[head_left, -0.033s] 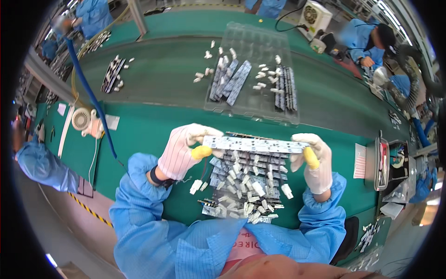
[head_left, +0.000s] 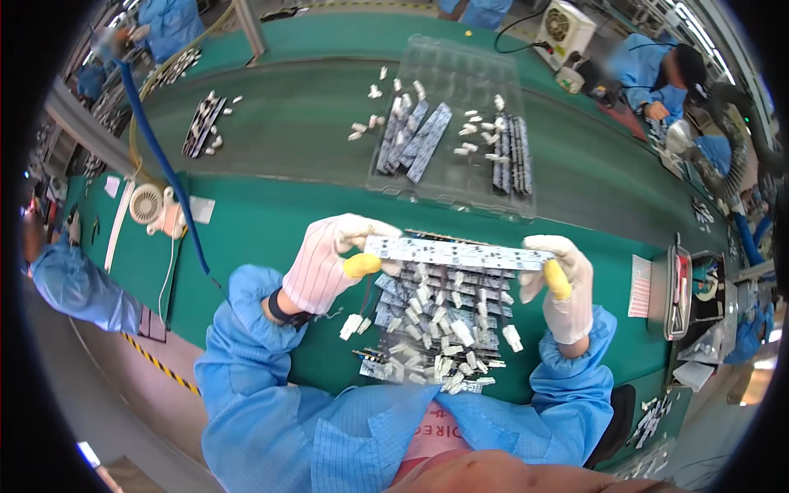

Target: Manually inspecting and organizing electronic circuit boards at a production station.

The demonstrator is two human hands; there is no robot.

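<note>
View shifted slightly; hands (head_left: 329, 259) (head_left: 569, 292) pinching white strip (head_left: 459, 253) ends; red lettering (head_left: 440, 428) on shirt (head_left: 436, 444).

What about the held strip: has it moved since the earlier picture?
No: against the paper sheet at right, the strip shows no clear shift in any direction.

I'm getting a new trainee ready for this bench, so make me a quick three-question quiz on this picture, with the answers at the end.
1. Multiple choice: what do the left hand and right hand hold between them?
a) a screwdriver
b) a patterned white strip
c) a drinking cup

2. True or false: the small pale fan stands on the person's left side.

3. Which lies farther from the person: the clear plastic tray or the heap of white connectors?

Key
1. b
2. True
3. The clear plastic tray
</note>
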